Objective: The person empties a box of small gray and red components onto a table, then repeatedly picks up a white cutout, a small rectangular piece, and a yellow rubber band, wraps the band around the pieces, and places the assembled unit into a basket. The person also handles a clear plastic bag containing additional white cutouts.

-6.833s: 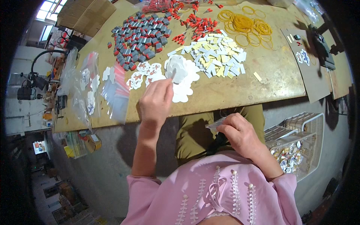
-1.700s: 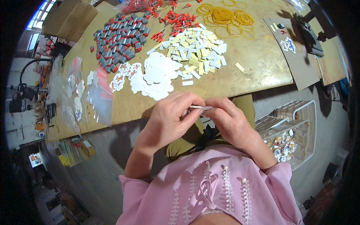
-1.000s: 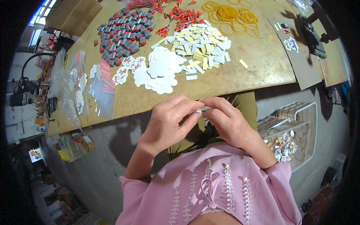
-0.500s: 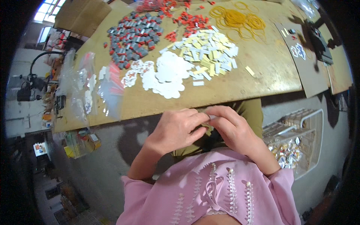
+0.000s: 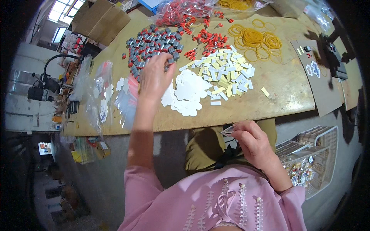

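My left hand reaches over the table to the heap of small grey blocks with red parts. Its thumb and forefinger are apart at the heap's near right side; whether they touch a block I cannot tell. Near my lap, my right hand pinches a small clear plastic bag just off the table's front edge. Between the two hands lies a stack of white scalloped cards. A spread pile of pale yellow and white rectangular pieces adjoins it on the right.
Red-tipped small parts and yellow rubber bands lie farther back. Clear bags rest left of the cards. A cardboard box stands at the far left. At right are a brown board and, lower, a white plastic basket.
My left hand has left the right hand above my lap and moved forward to the grey blocks. My right hand has stayed near my lap, and the clear bag now shows in its fingers.
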`<state>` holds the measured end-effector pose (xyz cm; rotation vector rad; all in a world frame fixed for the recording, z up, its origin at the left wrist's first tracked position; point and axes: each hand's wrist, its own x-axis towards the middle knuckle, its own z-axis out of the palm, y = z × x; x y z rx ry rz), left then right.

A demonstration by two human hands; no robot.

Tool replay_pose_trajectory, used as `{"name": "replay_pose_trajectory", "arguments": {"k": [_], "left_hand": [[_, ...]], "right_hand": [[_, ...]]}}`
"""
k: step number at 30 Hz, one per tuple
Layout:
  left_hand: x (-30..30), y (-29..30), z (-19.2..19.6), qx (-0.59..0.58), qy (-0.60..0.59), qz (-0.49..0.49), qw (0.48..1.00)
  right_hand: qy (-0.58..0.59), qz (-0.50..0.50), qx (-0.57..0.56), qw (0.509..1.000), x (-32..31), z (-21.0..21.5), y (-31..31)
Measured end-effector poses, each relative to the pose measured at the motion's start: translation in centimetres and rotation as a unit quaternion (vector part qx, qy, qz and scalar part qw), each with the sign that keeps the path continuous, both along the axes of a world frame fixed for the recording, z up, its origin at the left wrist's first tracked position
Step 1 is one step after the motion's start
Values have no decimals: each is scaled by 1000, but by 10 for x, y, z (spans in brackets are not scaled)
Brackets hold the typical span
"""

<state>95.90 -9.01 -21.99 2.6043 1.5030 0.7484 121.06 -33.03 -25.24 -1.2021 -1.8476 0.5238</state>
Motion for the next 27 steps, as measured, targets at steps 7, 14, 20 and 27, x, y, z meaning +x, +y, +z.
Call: {"name": "replay_pose_trajectory", "arguments": {"k": [7,14,20,27], "left_hand": [[-1,34,-23,-34,87,60,994],[20,-34,5,-221,-303,-60,925],[43,-138,39,-197,-127,-247,940],[43,-112,31,-133,-147,-334,922]], "right_hand": [[-13,-33,-2,999,8,0,-1],[-15,-20,-32,999,5,9,5],[1,26,-47,999,-2,16,7],[40,35,-67,996,-3,15,1]]}}
